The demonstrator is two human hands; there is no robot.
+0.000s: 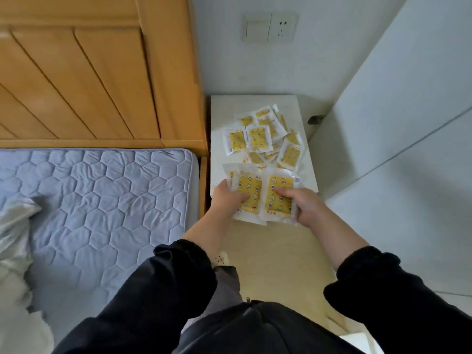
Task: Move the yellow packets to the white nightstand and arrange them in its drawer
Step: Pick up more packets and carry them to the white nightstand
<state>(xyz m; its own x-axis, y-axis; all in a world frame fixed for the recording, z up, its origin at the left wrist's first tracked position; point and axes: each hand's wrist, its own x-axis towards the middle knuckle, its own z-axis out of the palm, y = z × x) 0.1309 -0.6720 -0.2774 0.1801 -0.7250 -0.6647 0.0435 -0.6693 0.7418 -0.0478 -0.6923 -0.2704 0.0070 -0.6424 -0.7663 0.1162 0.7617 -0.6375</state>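
Several yellow packets (260, 136) with clear white edges lie in a loose pile on top of the white nightstand (222, 108). My left hand (226, 198) grips a stack of yellow packets (251, 191) over the nightstand's front edge. My right hand (301, 204) grips a second stack (279, 185) right beside it, thumb on top. Both stacks hang partly past the front edge. The drawer front is hidden from this angle.
A bed with a blue quilted mattress (102, 200) and a wooden headboard (89, 72) stands directly left of the nightstand. White walls close in behind and to the right, with a switch and socket plate (269, 28) above. Beige floor (275, 251) lies below my arms.
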